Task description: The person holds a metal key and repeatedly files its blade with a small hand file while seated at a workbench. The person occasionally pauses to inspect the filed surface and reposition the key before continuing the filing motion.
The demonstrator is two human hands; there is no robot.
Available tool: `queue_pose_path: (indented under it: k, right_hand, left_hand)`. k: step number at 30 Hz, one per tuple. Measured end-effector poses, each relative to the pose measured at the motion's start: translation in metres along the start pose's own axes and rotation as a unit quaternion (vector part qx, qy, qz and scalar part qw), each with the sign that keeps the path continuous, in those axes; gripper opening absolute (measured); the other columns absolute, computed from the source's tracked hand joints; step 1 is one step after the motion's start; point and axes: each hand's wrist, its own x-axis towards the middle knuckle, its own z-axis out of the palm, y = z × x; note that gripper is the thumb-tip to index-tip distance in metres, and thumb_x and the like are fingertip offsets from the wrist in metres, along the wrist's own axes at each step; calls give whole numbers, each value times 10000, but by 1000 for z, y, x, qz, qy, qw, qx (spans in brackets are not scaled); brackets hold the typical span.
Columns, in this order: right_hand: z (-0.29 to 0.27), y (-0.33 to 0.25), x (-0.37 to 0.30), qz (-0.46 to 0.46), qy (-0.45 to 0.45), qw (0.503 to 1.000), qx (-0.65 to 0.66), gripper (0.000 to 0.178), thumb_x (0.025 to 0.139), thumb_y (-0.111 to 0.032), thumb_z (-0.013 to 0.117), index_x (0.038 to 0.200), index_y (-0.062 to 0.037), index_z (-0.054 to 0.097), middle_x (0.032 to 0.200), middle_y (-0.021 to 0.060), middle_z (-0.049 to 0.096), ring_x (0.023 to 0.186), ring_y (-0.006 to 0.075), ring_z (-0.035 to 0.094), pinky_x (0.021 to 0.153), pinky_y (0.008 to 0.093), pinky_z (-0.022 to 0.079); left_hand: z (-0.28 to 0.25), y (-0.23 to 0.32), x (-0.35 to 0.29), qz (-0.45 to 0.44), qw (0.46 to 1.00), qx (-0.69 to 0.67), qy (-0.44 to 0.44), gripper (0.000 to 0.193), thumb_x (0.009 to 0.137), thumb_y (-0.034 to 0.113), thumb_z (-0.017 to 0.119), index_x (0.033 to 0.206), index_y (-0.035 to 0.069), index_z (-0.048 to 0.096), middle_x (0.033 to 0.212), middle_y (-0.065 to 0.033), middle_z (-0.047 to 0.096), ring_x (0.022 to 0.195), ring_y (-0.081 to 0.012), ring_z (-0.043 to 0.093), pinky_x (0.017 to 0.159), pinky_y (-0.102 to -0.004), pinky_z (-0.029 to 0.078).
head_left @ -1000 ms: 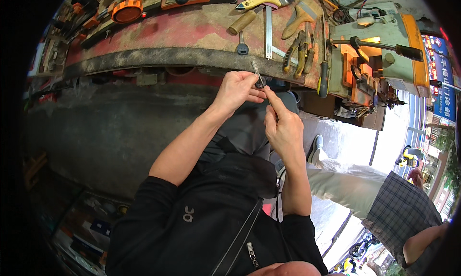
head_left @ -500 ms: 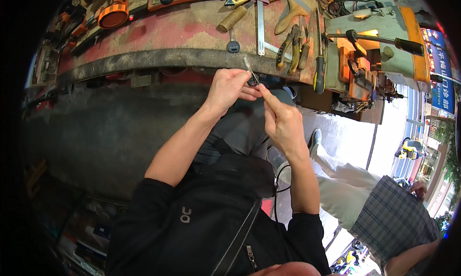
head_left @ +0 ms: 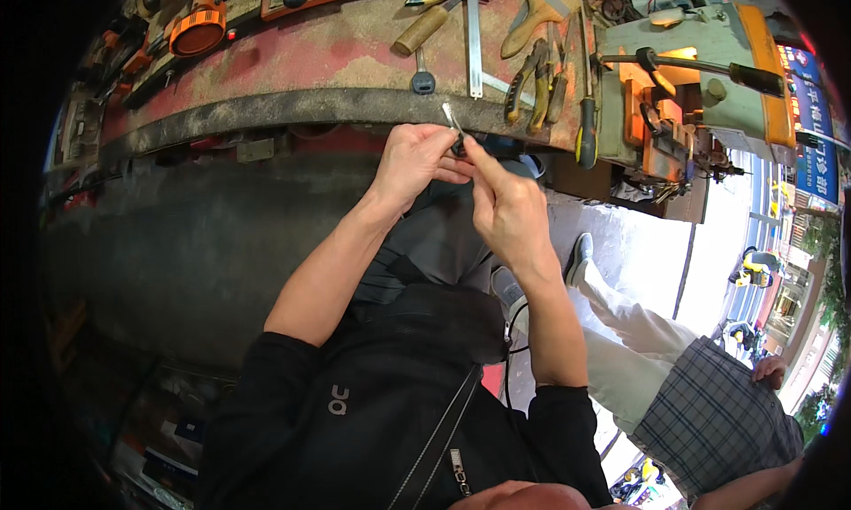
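Close to the bench's front edge, my left hand [head_left: 412, 166] pinches a car key with a silver blade [head_left: 449, 115] and a dark head [head_left: 459, 145]. The blade points up toward the bench, slightly left. My right hand [head_left: 516, 215] meets it from the right, its index fingertip against the dark head and its other fingers curled under. Part of the key's head is hidden by my fingers. A second key [head_left: 423, 82] with a dark head lies on the bench just beyond my hands.
On the dusty workbench [head_left: 292, 75] lie a wooden-handled tool [head_left: 425, 29], a steel ruler [head_left: 474, 49], brushes [head_left: 536, 18], pliers [head_left: 528, 80] and a screwdriver [head_left: 587, 136]. A key-cutting machine [head_left: 656, 111] stands at the right. A person in a checked garment [head_left: 718, 412] is at the lower right.
My right hand has shifted left, bringing its index fingertip closer to my left fingers. The key stays in my grasp. The bench appears slightly higher and further left in the picture.
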Motion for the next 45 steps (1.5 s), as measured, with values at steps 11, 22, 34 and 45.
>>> queue_pose_path:
  k: [11, 22, 34, 45]
  right_hand:
    - [-8, -14, 1, 29, -20, 999, -29, 408, 903, -62, 600, 1304, -91, 671, 789, 230, 691, 740, 421, 684, 655, 500, 535]
    - [-18, -12, -8, 55, -39, 998, -19, 404, 927, -67, 609, 1324, -110, 670, 791, 236, 685, 730, 408, 683, 648, 481, 528]
    - [-17, -11, -4, 63, -45, 997, 4, 422, 918, -61, 608, 1333, -114, 666, 799, 235, 688, 749, 404, 690, 661, 482, 531]
    - [-5, -7, 8, 5, -11, 1000, -22, 459, 866, -24, 627, 1319, -86, 670, 801, 221, 701, 733, 395, 704, 668, 473, 558]
  left_hand:
    - [0, 0, 1, 17, 1000, -22, -5, 281, 1027, 164, 550, 950, -59, 703, 887, -132, 731, 782, -195, 749, 691, -301, 631]
    - [3, -3, 1, 31, 999, -1, 11, 288, 1022, 162, 543, 986, -72, 707, 915, -158, 743, 787, -224, 764, 680, -310, 638]
    - [4, -1, 2, 11, 1000, 5, 16, 299, 1026, 164, 543, 992, -81, 712, 904, -156, 739, 774, -223, 760, 671, -307, 638]
    - [4, 1, -1, 16, 999, -26, 18, 273, 1016, 131, 552, 922, -77, 700, 865, -116, 721, 753, -208, 756, 650, -300, 636]
